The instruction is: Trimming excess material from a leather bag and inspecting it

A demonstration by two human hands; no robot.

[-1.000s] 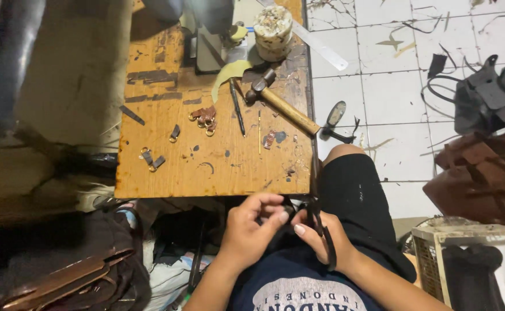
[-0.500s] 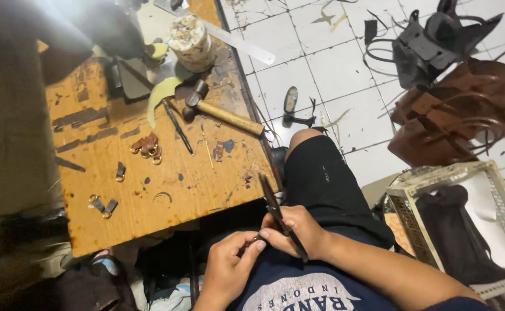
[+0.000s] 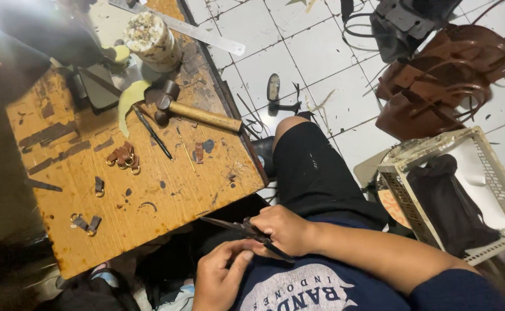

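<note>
Two hands on one item: your right hand (image 3: 290,230) has its grip closed around a dark strap (image 3: 247,231) over your lap, just off the wooden counter (image 3: 166,190), while your left hand (image 3: 218,276) pinches the strap's underside—keep it taut and level.

strap: thin dark leather strip (image 3: 247,229), slanting across my lap
grip: pinched between my right hand (image 3: 287,230) and left hand (image 3: 218,279)

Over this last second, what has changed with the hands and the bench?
Mostly the view swung. Both hands stayed in the lap: the right hand keeps gripping the dark strap, the left hand fingering it. The hammer and wooden board stayed put.
</note>
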